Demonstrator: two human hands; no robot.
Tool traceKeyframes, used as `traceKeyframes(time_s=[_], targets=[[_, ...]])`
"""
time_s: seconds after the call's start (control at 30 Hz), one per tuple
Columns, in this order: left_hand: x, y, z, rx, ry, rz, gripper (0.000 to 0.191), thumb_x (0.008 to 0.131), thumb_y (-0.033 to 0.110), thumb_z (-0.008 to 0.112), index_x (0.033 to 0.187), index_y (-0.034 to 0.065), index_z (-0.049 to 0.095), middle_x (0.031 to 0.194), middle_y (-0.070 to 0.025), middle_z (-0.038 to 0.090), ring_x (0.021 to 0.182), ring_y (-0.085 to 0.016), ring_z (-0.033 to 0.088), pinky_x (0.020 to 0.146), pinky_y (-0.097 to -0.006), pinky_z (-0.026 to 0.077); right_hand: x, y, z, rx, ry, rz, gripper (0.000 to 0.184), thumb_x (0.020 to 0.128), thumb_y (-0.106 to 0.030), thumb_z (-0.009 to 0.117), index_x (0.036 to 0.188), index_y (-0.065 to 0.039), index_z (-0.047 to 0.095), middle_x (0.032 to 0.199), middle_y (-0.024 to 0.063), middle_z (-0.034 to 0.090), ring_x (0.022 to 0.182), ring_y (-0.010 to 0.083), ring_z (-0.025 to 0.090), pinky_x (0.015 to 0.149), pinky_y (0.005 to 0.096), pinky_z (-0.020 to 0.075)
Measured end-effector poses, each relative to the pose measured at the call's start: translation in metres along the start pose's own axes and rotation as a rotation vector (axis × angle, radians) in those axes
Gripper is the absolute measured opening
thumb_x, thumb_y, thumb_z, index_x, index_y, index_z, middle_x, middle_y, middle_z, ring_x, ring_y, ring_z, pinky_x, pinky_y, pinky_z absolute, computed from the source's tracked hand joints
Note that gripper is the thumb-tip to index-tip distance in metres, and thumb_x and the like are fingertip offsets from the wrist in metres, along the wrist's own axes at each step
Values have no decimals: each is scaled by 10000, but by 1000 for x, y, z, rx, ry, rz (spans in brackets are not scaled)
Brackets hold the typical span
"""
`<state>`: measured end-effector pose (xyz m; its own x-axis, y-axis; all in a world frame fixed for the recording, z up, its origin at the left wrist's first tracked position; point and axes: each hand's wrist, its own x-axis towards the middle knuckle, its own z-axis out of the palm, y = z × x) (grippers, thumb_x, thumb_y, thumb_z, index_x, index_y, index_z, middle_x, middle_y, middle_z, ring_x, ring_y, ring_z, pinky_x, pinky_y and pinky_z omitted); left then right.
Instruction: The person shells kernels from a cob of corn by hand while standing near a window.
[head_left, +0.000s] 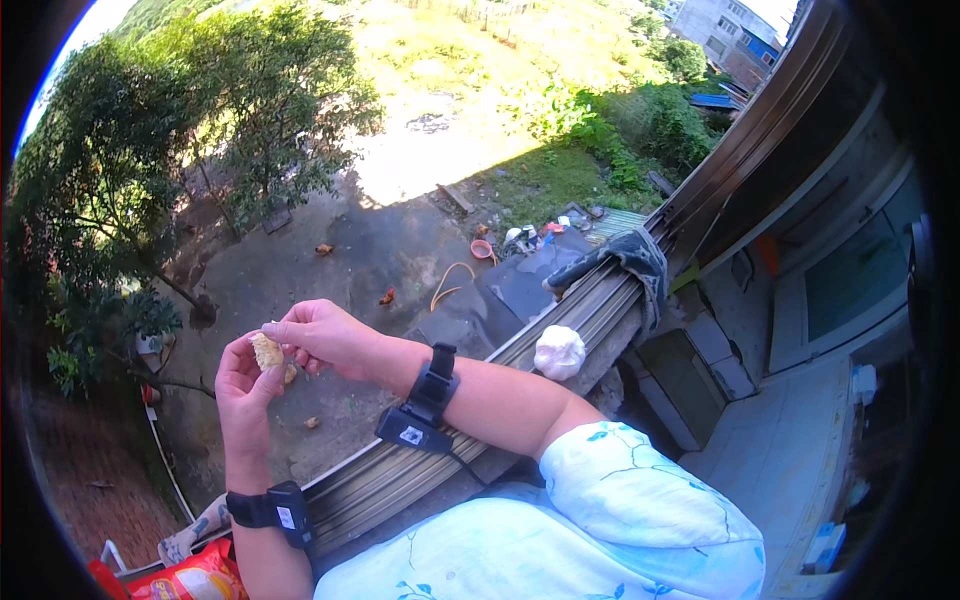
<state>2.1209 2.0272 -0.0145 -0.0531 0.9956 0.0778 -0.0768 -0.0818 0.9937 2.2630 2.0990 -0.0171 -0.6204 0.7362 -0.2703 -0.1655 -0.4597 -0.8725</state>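
A pale, porous piece of food (268, 351), perhaps bread or a rice cracker, is pinched between the thumb and fingers of my left hand (241, 375). From the right, my right hand (324, 336) reaches across, with thumb and forefinger on the upper edge of the same piece. Both hands are held out past the window sill, above the yard. A red snack bag (196, 576) bearing writing lies by my left forearm. Behind my right forearm, a crumpled white wad (560, 352) rests on the sill.
Metal window tracks (397, 487) run under my forearms. A grey cloth (637, 262) drapes over them at the right, near the window frame (735, 142). Far below, several chickens (386, 296) stand on the concrete yard (352, 277), near a hose (442, 285) and a pink basin (481, 248).
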Motion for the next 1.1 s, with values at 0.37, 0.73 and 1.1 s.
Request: traceKeyframes(time_s=[0.37,0.73,1.1], targets=[[-1,3,1,-208,-54,-147,323,901,205,422,1151,5,463,861,-38,567,633,-67,502,520,-185,389,0,1,-3,59,-108,37,167,821,-216,574,783,-57,542,655,-21,501,519,37,466,431,171,379],[1,-3,-7,-274,-16,-149,357,914,278,341,1079,0,491,679,-34,510,500,-82,428,428,-195,322,-5,-5,-1,109,-220,119,105,809,-127,518,796,-31,558,675,9,549,519,43,504,425,166,396],[-1,5,6,-31,25,-146,317,920,267,332,1088,51,491,654,15,499,470,-21,390,394,-149,283,0,4,-2,-32,-174,51,138,813,-147,507,783,-26,566,642,-1,536,506,48,487,417,182,387]])
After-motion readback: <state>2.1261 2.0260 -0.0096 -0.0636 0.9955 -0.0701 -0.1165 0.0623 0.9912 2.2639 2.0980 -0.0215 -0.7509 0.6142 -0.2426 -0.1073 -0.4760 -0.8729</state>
